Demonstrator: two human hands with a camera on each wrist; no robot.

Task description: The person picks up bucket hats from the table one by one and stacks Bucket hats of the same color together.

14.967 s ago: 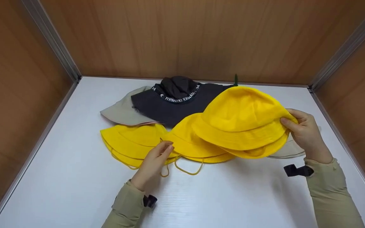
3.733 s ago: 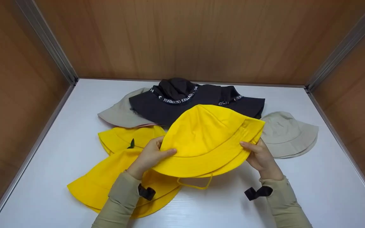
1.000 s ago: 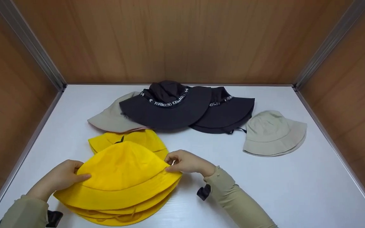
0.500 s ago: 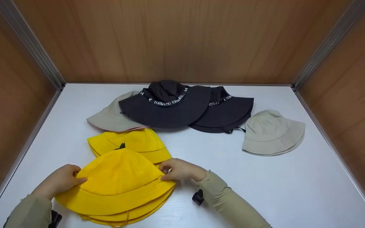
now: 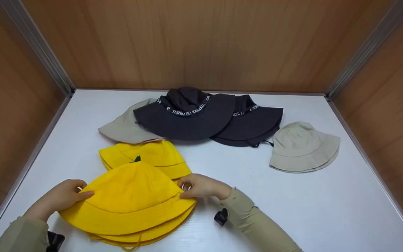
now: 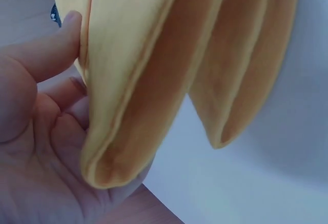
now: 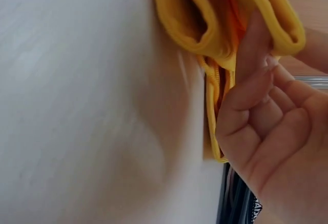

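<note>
A yellow bucket hat (image 5: 128,196) lies over another yellow hat (image 5: 166,227) at the front left, their brims layered and a yellow cord hanging below. My left hand (image 5: 59,197) pinches the top hat's left side, thumb on the front and fingers behind. At the opposite side, my right hand (image 5: 203,185) pinches the brim between thumb and fingers. The left wrist view has folded brims (image 6: 138,80) beside the palm, the lower pair apart from the held one. In the right wrist view, the index finger reaches between the yellow layers (image 7: 287,29).
Just behind is a further yellow hat (image 5: 156,157), partly covered, near a small dark green tip (image 5: 137,159). Two black hats (image 5: 187,126) with white lettering overlap a beige hat (image 5: 124,124) at the back. Another beige hat (image 5: 303,147) lies right. Wooden walls (image 5: 201,45) enclose the white table.
Since 3.7 s ago, both hands have brought the held yellow hat from the middle to the front left, over another yellow hat. Over the last second it has sunk slightly.
</note>
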